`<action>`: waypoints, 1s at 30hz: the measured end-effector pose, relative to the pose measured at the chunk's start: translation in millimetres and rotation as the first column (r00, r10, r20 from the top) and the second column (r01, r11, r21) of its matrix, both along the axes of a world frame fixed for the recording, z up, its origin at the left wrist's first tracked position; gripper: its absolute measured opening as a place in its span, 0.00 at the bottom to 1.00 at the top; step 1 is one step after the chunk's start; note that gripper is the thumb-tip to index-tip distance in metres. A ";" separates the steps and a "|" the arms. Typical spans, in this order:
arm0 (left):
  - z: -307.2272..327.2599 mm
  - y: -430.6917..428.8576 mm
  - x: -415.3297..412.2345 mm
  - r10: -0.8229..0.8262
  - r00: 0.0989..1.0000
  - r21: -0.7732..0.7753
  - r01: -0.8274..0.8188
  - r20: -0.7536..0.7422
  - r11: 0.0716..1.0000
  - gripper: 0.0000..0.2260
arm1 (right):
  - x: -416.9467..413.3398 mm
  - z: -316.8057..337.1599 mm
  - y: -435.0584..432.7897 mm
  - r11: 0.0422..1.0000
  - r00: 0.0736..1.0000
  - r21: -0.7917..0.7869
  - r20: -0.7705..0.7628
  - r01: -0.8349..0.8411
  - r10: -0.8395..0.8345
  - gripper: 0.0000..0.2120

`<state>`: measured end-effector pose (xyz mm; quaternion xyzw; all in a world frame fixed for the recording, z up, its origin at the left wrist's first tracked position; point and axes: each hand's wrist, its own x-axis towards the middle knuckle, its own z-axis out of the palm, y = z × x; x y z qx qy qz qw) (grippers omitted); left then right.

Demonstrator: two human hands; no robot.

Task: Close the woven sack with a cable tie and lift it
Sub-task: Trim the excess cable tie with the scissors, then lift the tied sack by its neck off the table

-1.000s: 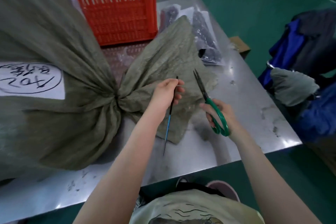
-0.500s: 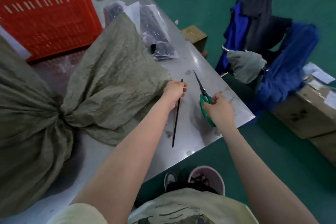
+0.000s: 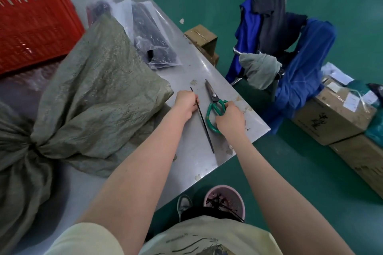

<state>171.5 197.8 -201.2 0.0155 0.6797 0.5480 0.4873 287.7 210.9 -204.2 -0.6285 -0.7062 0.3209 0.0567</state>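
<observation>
**A:** Two hands, two things held — is that the state of it?

**B:** Yes. The left hand [image 3: 185, 104] is curled shut around a black strip [image 3: 202, 119], which I take to be the trimmed tail of the cable tie; most of its length hangs out toward the near edge. The right hand [image 3: 229, 119] has its fingers closed on the green loops of the scissors [image 3: 215, 107], whose blades are shut, lie low over the steel table [image 3: 209, 163] and point to the far side.

**A:** And the sack?

**B:** The woven sack [image 3: 97, 97] lies to the left on the table, its neck cinched at the far left of the view, the loose mouth fanned out and reaching almost to the left hand. I cannot make out the tie itself at the neck.

**A:** So how to do this step well?

**B:** My judgement: set the scissors flat, well in from the table's right edge, blades away from the body — then drop the offcut into the pink bin [image 3: 224, 201] near the feet. Both hands need to be free before lifting; grip the bunched neck, not the loose flap.

**A:** Counts?

**B:** One sack, one pair of scissors, one strip in hand, one red crate [image 3: 35, 18] at far left, and at least two clear packets [image 3: 153, 47] beyond the sack.
</observation>
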 end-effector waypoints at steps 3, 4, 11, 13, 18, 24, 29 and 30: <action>-2.8 -0.6 -0.6 -0.056 0.993 0.003 0.057 -0.103 0.998 0.13 | -2.5 2.6 4.4 0.997 0.995 0.037 0.071 -0.071 0.068 0.19; -3.5 -1.7 -0.8 -0.070 0.987 -0.004 0.070 -0.147 0.998 0.14 | -2.7 3.3 5.7 0.995 0.991 0.037 0.100 -0.097 0.092 0.20; 15.5 -20.1 -7.6 -0.326 0.834 -0.138 0.296 -0.446 0.945 0.17 | -23.0 8.0 -4.7 0.985 0.991 0.115 0.012 -0.132 0.132 0.19; 25.9 -33.0 -20.5 -0.303 0.805 -0.090 0.301 -0.511 0.949 0.16 | -37.1 11.5 -16.1 0.983 0.976 0.100 -0.139 -0.151 0.165 0.14; 51.1 -96.8 -79.5 -0.026 0.868 0.133 0.106 -0.496 0.986 0.18 | -79.1 17.7 -62.5 0.920 0.866 -0.033 -0.351 -0.391 0.355 0.16; 58.8 -172.8 -131.9 -0.037 0.608 -0.089 -0.055 -0.793 0.994 0.17 | -140.6 30.7 -129.1 0.524 0.647 -0.379 -0.453 -0.763 0.614 0.20; 60.9 -235.0 -152.4 -0.568 0.418 -0.647 -0.065 -0.709 0.760 0.19 | -171.9 25.5 -187.0 0.270 0.645 -0.621 -0.519 -0.736 0.562 0.17; 61.2 -243.7 -152.1 -0.620 0.398 -0.699 -0.080 -0.676 0.711 0.20 | -175.8 21.8 -197.0 0.245 0.682 -0.673 -0.519 -0.698 0.516 0.15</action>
